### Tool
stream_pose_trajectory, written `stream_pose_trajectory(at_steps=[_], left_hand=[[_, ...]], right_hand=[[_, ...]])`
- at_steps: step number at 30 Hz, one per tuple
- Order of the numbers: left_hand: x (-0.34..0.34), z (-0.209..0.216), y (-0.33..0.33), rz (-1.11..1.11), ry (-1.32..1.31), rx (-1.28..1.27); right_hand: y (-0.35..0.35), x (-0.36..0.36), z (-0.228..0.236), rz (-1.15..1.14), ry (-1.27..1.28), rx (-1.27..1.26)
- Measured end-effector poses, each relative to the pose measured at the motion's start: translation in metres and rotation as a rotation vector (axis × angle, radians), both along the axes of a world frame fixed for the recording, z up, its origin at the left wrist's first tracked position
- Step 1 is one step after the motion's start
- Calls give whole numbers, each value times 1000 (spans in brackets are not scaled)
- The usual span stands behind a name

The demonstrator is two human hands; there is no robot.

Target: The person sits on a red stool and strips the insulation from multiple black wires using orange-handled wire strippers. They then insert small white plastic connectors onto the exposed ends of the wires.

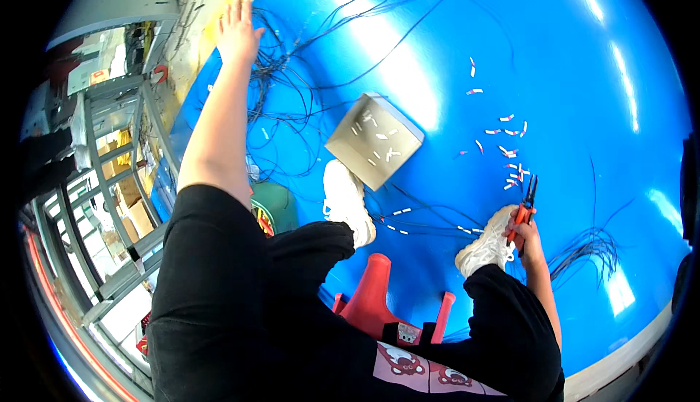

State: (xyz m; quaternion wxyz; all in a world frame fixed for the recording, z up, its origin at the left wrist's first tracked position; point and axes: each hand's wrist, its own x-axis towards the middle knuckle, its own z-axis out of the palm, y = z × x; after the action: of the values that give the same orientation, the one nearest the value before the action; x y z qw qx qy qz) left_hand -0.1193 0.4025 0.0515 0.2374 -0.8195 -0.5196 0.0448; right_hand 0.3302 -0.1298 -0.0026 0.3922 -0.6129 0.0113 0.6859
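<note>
My left hand (238, 36) reaches far forward with its fingers stretched out, beside a tangle of thin black cables (271, 63) at the edge of the blue surface. Whether its fingertips touch a cable is too small to tell. In my right hand (526, 236), beside my right shoe, is a pair of pliers (523, 216) with orange and black handles, jaws pointing forward. Several small white-and-red pieces (512, 169) lie scattered ahead of the pliers. Between my hands, an open cardboard box (399, 129) holds several small white pieces.
Black cables with white sleeves (430, 221) run between my white shoes. A red plastic stool (373, 289) is below me. Beside my left leg stands a green bin (281, 201) with colourful bits. A metal frame (109, 176) rises at left; a loose cable bundle (592, 247) lies at right.
</note>
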Motion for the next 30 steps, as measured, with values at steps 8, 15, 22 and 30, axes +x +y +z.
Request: stream_pose_trajectory(at_steps=[8, 15, 22, 30], left_hand=[[-53, -37, -172, -577, -181, -639], [-74, -88, -200, -88, 38, -976], [-111, -40, -45, 494, 181, -280], [-35, 45, -121, -50, -257, -886]], right_hand=[[24, -7, 11, 137, -76, 152], [-6, -2, 5, 277, -261, 78], [-3, 13, 3, 468, -348, 95], [120, -11, 76, 1146, -817, 445]])
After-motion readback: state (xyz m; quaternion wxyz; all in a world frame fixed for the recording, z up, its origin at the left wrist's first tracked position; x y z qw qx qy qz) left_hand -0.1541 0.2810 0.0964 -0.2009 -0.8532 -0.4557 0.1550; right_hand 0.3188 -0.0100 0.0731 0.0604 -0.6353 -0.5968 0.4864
